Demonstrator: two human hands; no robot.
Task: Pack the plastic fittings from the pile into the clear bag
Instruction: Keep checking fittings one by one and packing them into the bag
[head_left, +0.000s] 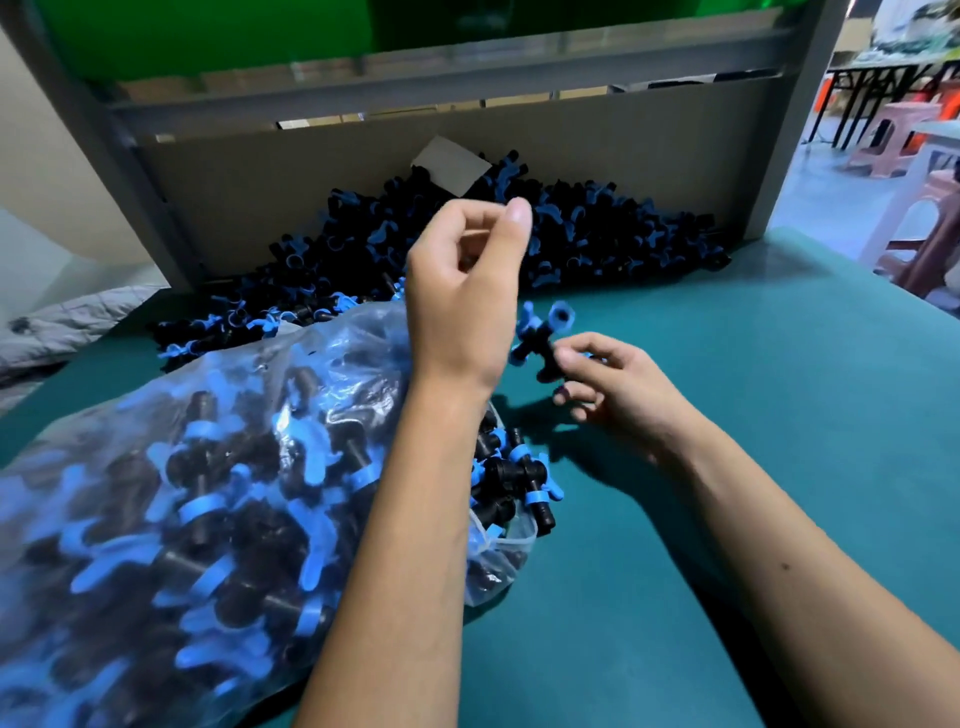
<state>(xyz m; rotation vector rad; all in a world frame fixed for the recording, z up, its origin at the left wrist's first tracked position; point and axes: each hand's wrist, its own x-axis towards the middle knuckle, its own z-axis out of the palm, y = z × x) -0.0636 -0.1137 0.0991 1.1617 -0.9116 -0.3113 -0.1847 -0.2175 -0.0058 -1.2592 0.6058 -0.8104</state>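
On the left of the teal worktop (779, 364) lies the clear plastic bag (182, 493), already well filled with black-and-blue plastic fittings, its mouth (511, 540) facing right and sagging low. A few fittings sit right at that lip, and they look likely to slide out onto the worktop if the bag is nudged or lifted from the closed end. The bag film also slumps, so a fitting dropped toward it could land on top of the plastic, not inside.

Behind, against the brown cardboard wall (311, 171), the loose pile of fittings (571, 228) remains large; much of the task seems still ahead.

The left hand (462, 291) is raised over the bag, fingers curled with thumb and forefinger drawn together. Whether it pinches the bag's edge or anything else, I cannot tell.

Further right, the right hand (613, 384) pinches one black T-shaped fitting with blue wing clips (540, 338) at the fingertips, held just above the worktop near the bag's mouth. That light fingertip hold could let it slip or twist.
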